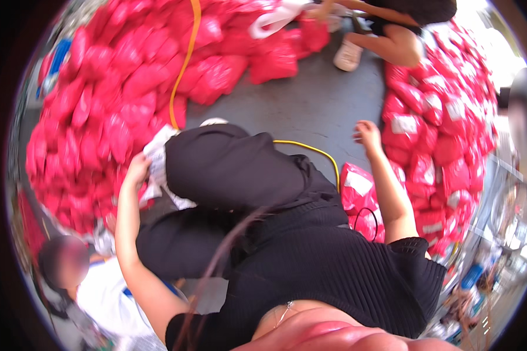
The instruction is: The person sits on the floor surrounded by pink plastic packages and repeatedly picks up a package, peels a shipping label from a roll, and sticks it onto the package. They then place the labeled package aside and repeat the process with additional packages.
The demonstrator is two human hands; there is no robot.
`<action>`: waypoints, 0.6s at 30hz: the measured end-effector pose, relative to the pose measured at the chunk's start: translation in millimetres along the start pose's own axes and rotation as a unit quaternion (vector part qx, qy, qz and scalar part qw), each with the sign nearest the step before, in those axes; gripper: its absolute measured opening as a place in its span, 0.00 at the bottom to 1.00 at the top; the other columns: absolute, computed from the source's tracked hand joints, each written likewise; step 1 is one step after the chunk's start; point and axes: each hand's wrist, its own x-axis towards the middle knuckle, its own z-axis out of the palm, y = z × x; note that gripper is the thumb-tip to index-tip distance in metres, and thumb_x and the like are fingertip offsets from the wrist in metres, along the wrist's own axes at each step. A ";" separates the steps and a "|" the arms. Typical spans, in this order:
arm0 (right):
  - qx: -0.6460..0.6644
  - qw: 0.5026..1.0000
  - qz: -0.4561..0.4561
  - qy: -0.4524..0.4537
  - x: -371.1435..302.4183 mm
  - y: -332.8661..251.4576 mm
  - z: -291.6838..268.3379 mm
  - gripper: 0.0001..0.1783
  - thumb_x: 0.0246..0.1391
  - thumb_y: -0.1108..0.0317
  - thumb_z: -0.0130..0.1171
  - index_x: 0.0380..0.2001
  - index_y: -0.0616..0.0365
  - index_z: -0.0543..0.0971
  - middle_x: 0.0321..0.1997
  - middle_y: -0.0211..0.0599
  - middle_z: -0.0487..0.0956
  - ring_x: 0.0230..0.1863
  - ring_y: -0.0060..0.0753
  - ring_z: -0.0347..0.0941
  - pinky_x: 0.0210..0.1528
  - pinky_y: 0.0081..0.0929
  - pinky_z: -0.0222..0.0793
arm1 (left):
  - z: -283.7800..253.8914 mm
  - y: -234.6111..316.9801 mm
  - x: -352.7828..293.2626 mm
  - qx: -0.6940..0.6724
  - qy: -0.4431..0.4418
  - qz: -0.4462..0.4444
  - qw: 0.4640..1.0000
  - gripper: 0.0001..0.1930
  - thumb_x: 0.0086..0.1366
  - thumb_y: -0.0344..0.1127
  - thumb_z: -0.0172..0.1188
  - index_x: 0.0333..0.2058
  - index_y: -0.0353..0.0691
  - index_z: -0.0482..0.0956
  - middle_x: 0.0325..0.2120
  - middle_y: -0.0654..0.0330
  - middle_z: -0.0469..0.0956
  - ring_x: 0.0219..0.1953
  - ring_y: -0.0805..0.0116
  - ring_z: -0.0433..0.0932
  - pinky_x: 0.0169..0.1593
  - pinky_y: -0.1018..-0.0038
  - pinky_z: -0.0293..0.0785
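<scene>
My left hand [137, 168] is closed on a bunch of white printed label sheets [157, 165], which hang beside my left knee, against a heap of pink plastic mailer bags [99, 126]. My right hand [367, 134] is held out over the grey floor, fingers loosely bent and apart, with nothing visible in it. Just right of it rises another pile of pink mailer bags [424, 131], many bearing white labels. Below my right forearm lies a labelled pink mailer bag [357, 186].
An orange strap [186, 64] runs down over the left heap. A yellow cord [316, 150] curves across the grey floor [293, 108]. Another person [392, 41] crouches at the far side, near a white bag [275, 20]. A person in a white top [108, 295] is at my lower left.
</scene>
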 end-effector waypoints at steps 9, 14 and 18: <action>-0.193 0.900 -0.309 -0.237 83.9 -73.8 363.9 0.23 0.51 0.60 0.62 0.46 0.61 0.71 0.35 0.32 0.77 0.35 0.24 0.72 0.38 0.21 0.68 | -1.4 2.2 -19.5 -0.314 0.039 0.051 0.947 0.14 0.65 0.29 0.47 0.49 0.36 0.70 0.42 0.58 0.77 0.41 0.66 0.78 0.45 0.71 0.74; 0.225 0.959 0.038 -0.170 182.0 -206.2 484.8 0.29 0.46 0.54 0.67 0.48 0.59 0.71 0.48 0.39 0.73 0.45 0.40 0.71 0.45 0.39 0.71 | -5.8 -33.5 -28.1 -0.372 0.104 0.029 0.922 0.12 0.66 0.29 0.47 0.46 0.35 0.70 0.41 0.57 0.77 0.41 0.66 0.78 0.45 0.69 0.75; 0.137 0.955 0.063 -0.256 206.9 -223.0 497.9 0.21 0.46 0.61 0.67 0.42 0.58 0.75 0.40 0.38 0.78 0.41 0.40 0.74 0.36 0.45 0.77 | -2.6 -46.3 -13.2 -0.389 0.082 0.006 0.918 0.09 0.66 0.29 0.48 0.43 0.36 0.71 0.40 0.57 0.77 0.41 0.66 0.78 0.46 0.68 0.75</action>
